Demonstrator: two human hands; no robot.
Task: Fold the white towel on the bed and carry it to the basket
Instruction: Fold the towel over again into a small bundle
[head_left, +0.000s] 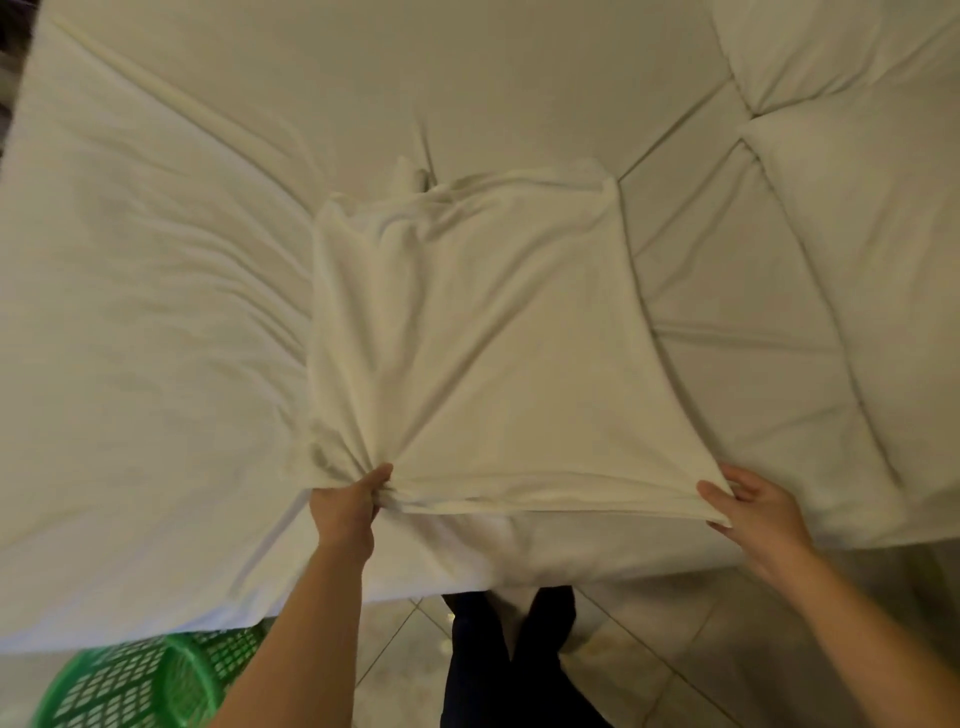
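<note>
From the head view, the towel (467, 332) lies on the bed (156, 312), seemingly already doubled, near corners pinched by the left hand (347, 501) and right hand (753, 501). More folding and the carry to the green basket (140, 686), near left, remain. It looks soft, wrinkled, bunched far-left.

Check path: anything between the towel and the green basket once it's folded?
Nothing visible blocks it. Both hands, left hand and right hand, already grip the towel at the bed's near edge. The basket sits on the floor, lower left, partly under the overhanging sheet.
</note>
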